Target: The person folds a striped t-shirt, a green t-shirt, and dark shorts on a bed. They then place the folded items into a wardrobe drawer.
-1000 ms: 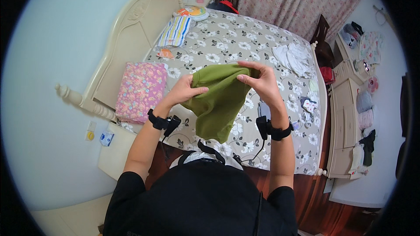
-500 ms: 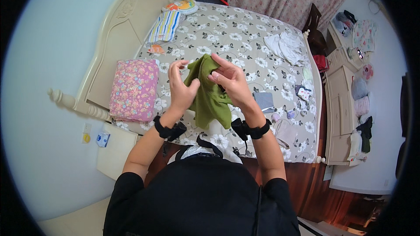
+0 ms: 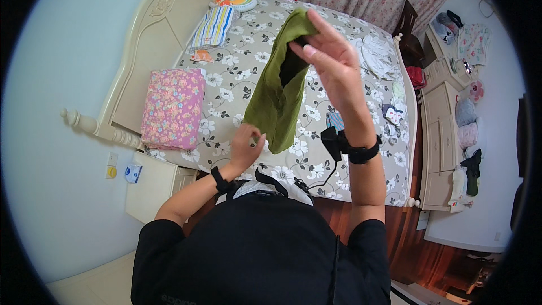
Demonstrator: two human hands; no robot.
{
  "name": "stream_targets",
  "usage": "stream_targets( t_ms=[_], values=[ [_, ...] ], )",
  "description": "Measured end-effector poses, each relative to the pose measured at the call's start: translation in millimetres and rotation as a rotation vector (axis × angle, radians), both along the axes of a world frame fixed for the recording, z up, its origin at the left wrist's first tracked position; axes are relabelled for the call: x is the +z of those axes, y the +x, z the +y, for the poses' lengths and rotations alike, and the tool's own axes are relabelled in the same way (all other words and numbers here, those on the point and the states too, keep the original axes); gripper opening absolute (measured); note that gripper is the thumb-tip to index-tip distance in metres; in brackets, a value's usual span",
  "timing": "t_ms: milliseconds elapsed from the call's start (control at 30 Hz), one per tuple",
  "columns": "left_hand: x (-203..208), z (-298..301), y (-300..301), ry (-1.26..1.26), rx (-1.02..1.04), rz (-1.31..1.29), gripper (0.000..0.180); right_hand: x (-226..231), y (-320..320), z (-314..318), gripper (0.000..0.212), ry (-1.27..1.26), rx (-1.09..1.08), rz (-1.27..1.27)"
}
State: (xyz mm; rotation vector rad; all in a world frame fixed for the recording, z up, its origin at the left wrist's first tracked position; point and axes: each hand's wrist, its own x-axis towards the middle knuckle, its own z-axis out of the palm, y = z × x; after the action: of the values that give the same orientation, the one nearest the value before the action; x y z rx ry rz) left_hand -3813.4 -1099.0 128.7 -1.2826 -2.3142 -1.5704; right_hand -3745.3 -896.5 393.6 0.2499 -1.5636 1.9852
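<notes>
A green cloth garment (image 3: pixel 275 99) hangs stretched above the bed in front of me, its dark opening facing right; its exact kind is unclear. My right hand (image 3: pixel 339 70) is raised high and grips the garment's upper end by the rim, thumb on the near side of the opening. Lower down, my left hand (image 3: pixel 246 148) is closed at the garment's bottom left corner, thumb and forefinger pinched together there. Each wrist wears a black strap, and the right one carries a black block with a cable.
Beneath the garment spreads a flowered bed sheet (image 3: pixel 226 101). A folded pink quilt (image 3: pixel 174 107) and a striped cloth (image 3: pixel 213 27) lie on its left. White clothes (image 3: pixel 375 56) and small garments lie on the right. A bedside table (image 3: pixel 149 186) stands near left, a dresser (image 3: pixel 440 135) far right.
My right hand has moved up and right, and my left hand down, drawing the garment out lengthwise. Its opening now shows. A striped folded cloth near my right wrist is now partly covered.
</notes>
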Motion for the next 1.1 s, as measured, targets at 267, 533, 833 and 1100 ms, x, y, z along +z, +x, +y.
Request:
stream_targets(
  t_ms=[267,533,833,1100],
  values=[
    [-72,2,-27,-0.392,-0.381,-1.461,0.056,49,-5,-15,0.064,0.05,-0.021,0.143],
    [-54,69,-16,0.348,-0.226,-1.978,0.057,38,-9,10,0.062,0.059,-0.18,0.163],
    [-1,-27,-137,0.555,-0.21,-1.469,0.045,-47,28,146,0.045,0.027,-0.75,-0.122],
    [98,-51,-156,0.466,-0.242,-0.77,0.039,-117,42,173,0.025,0.018,-0.968,-0.495]
  ],
)
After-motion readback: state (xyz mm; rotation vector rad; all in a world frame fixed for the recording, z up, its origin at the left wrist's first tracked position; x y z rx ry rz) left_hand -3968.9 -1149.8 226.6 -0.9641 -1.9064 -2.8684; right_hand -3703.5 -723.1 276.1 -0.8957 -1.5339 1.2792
